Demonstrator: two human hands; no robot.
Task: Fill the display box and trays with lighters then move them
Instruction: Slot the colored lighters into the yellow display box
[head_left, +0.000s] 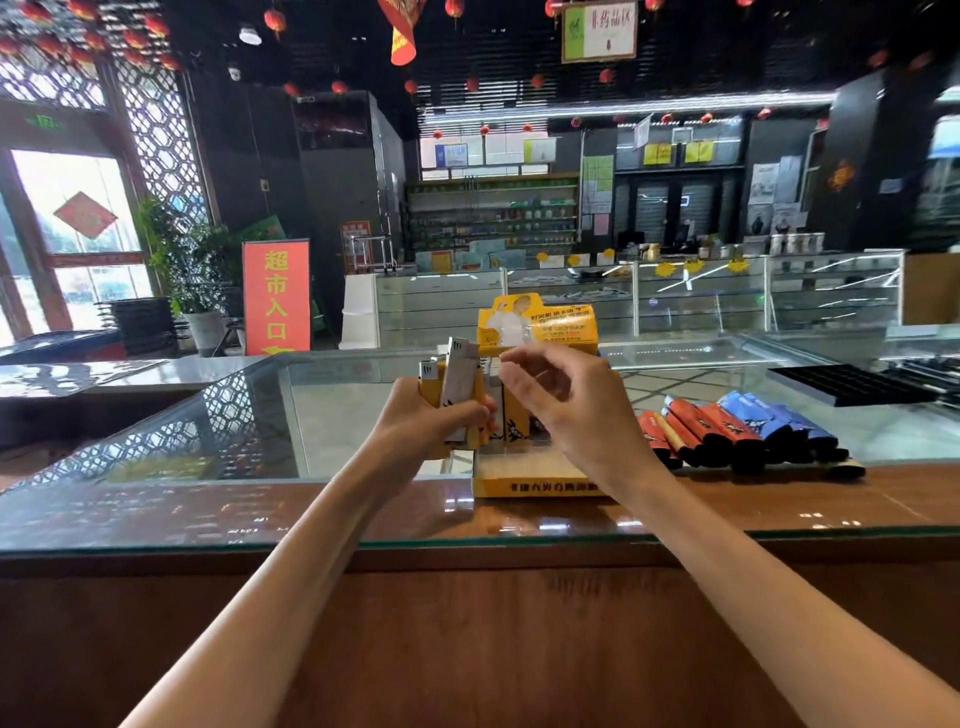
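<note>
Left hand (431, 415) grips lighters (460, 384): likely light, stiff, slick; pinch mid-body. Right hand (566, 410), at three o'clock, loosely curled, empty.

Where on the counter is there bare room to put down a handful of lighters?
Bare glass left of the display box, and along the front strip nearest the person. Crowded right of the box: loose lighters, then a black tray.
</note>
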